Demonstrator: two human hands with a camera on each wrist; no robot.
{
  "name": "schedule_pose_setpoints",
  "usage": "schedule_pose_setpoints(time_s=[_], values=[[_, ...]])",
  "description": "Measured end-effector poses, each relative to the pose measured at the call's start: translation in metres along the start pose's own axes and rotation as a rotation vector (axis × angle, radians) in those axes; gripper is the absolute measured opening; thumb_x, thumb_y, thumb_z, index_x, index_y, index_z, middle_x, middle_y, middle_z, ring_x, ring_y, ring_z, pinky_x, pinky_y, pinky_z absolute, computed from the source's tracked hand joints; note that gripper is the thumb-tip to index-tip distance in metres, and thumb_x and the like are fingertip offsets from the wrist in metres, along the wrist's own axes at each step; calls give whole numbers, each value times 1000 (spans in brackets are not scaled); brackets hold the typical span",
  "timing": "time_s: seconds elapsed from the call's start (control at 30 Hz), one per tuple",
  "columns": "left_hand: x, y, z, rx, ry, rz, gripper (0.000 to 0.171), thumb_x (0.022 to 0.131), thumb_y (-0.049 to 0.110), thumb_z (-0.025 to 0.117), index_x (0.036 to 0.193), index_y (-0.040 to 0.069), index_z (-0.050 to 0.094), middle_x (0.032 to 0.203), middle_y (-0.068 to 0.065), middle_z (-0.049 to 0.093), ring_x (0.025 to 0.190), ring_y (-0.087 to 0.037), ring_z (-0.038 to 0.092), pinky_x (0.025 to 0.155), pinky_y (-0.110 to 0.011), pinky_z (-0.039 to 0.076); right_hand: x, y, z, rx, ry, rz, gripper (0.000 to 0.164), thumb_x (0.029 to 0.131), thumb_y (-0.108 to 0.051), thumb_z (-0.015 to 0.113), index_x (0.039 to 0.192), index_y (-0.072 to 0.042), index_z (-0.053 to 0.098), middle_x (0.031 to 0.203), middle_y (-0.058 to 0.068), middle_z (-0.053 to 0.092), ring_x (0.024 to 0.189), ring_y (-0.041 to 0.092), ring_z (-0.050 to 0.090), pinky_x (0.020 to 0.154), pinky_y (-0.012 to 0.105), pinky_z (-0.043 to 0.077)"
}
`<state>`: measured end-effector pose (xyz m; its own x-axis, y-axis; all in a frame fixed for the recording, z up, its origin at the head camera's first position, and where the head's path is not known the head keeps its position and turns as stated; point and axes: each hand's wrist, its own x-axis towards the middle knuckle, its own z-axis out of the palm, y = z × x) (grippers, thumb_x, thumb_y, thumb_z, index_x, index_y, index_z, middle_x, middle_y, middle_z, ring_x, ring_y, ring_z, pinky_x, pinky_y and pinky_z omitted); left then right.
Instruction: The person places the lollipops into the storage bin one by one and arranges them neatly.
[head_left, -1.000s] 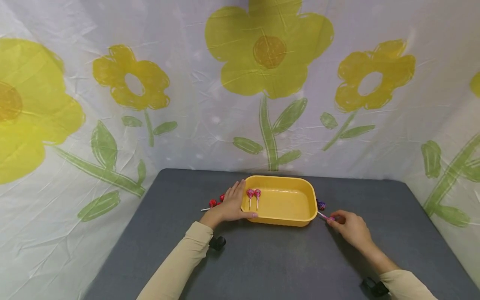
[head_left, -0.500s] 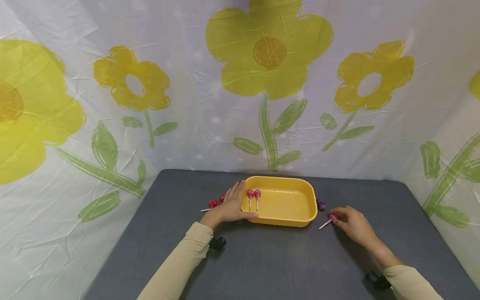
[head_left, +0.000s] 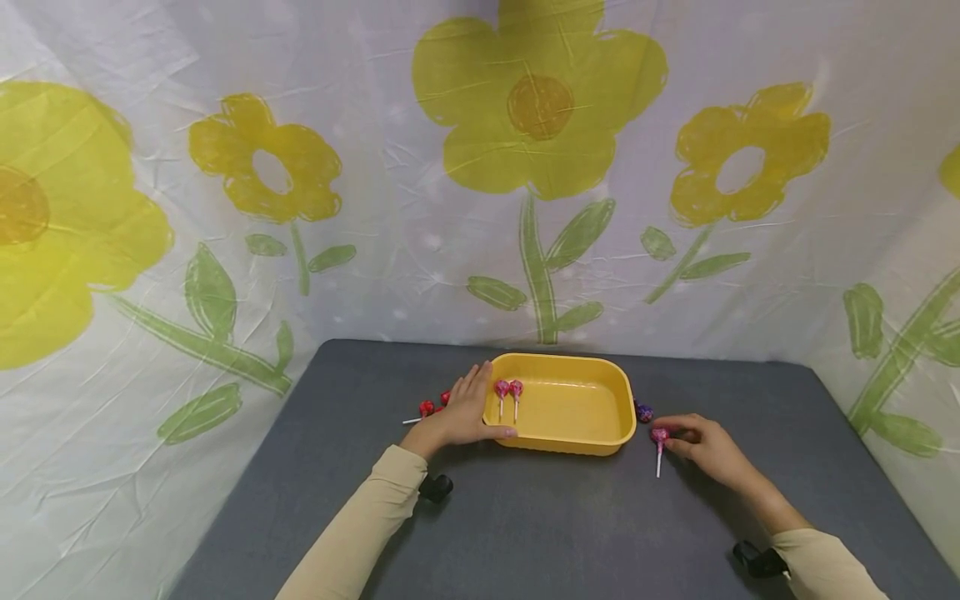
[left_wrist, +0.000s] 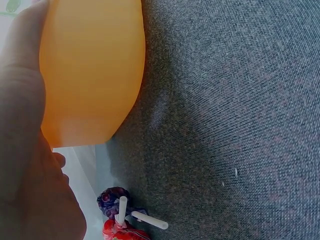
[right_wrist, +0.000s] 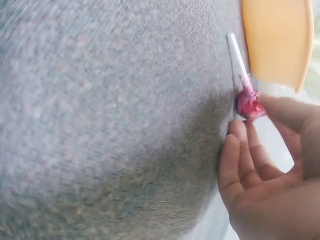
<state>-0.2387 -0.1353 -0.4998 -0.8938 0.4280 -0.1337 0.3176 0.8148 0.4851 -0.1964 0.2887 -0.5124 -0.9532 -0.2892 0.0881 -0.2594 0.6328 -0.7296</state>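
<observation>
Just right of the tray (head_left: 562, 444), the right hand (head_left: 705, 451) pinches a pink lollipop (head_left: 660, 436) by its head, stick roughly parallel to the two lollipops (head_left: 516, 388) inside, while the left hand (head_left: 465, 410), fingers outstretched, rests on the tray's left end.

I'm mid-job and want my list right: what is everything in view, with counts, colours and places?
Backdrop: sheet count unclear, white with yellow flowers, back and sides
Table: one, dark grey, before the backdrop
Tray: one, yellow, on the table
Lollipops inside: two, pink, tray's left end
Red lollipops: at least two, red, left of the tray, partly hidden
Dark lollipop: one, blue-purple, beside the red
Purple lollipops: at least one, purple, right of the tray
Held lollipop: one, pink, off the tray's right end
Wrist devices: two, black, at the wrists
Sleeves: two, beige, on the forearms
Left hand: one, bare, on the tray's left end
Right hand: one, bare, pinching the held lollipop
</observation>
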Motion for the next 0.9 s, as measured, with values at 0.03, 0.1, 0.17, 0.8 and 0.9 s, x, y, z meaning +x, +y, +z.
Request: schedule_pose_setpoints(time_s=[0.03, 0.1, 0.17, 0.8, 0.9], values=[[0, 0, 0, -3, 0, 1, 126, 79, 70, 67, 159, 8, -9, 169, -11, -5, 157, -32, -6, 126, -55, -1, 0, 0, 0, 36, -3, 25, 32, 92, -12, 69, 122, -1, 67, 113, 22, 67, 72, 2, 54, 58, 22, 49], [0, 0, 0, -7, 0, 2, 127, 79, 71, 67, 159, 8, -9, 169, -11, -5, 157, -32, -6, 126, -55, -1, -1, 1, 0, 73, -3, 77, 37, 93, -19, 69, 125, -1, 65, 116, 22, 68, 73, 2, 56, 59, 23, 49], [1, -1, 0, -8, 1, 5, 127, 79, 72, 66, 159, 8, -9, 169, -11, -5, 157, -33, -6, 126, -55, 0, 0, 1, 1, 79, 11, 121, 41, 93, -25, 70, 126, -1, 65, 116, 21, 69, 76, 2, 58, 61, 23, 49], [0, 0, -1, 7, 0, -1, 127, 79, 71, 66, 159, 7, -8, 169, -12, -5, 157, -33, -5, 126, -55, 0, 3, 5, 14, 44, 128, 167, 33, 86, -23, 77, 111, -1, 73, 97, 15, 76, 71, -4, 59, 63, 20, 47], [0, 1, -1, 3, -4, -2, 127, 79, 71, 66, 159, 7, -9, 169, -11, -5, 157, -33, -5, 126, -55, 0, 4, 5, 13, 52, 120, 180, 33, 86, -24, 78, 111, -2, 73, 98, 16, 76, 71, -4, 59, 64, 20, 47]])
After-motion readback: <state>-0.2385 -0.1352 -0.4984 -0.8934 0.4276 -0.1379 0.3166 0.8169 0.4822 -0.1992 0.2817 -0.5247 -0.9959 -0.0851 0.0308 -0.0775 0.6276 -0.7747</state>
